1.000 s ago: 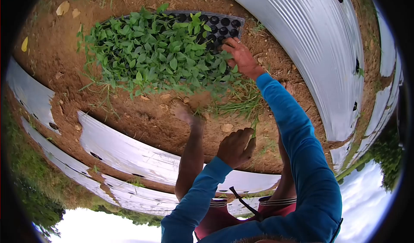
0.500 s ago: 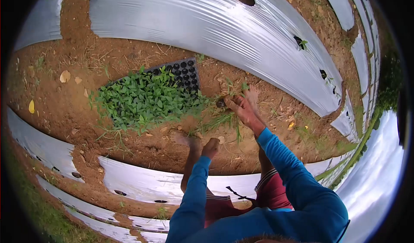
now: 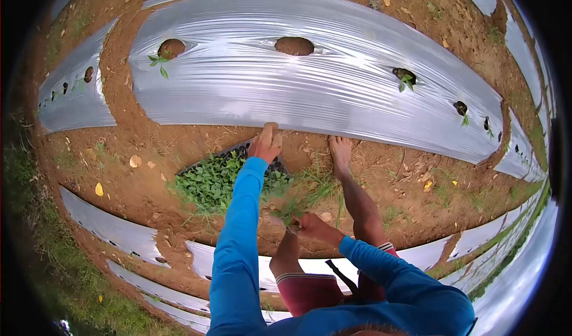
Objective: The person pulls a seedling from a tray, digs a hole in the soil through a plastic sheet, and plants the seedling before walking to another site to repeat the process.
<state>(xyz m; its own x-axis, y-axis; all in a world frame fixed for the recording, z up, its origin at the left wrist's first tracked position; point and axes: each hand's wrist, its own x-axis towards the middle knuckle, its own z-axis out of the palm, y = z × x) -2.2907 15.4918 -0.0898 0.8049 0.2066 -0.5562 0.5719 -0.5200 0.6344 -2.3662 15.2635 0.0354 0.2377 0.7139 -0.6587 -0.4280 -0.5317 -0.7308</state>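
Note:
My left hand reaches out over the far right corner of the black seedling tray, fingers stretched out and a little apart. Its fingertips are right at the near edge of the silver plastic mulch. Close to my knee, my right hand is closed around a small green seedling, whose leaves stick up past the fingers. Many leafy seedlings crowd the tray, and my left forearm hides part of them.
Planting holes cut in the mulch include a bare soil hole and others with young plants. My bare foot rests on the soil by the mulch edge. Grass grows beside the tray. More mulched beds lie behind me.
My left hand has moved from beside my knee forward over the tray to the mulch edge. My right hand has drawn back from near my foot with the seedling. The view has shifted.

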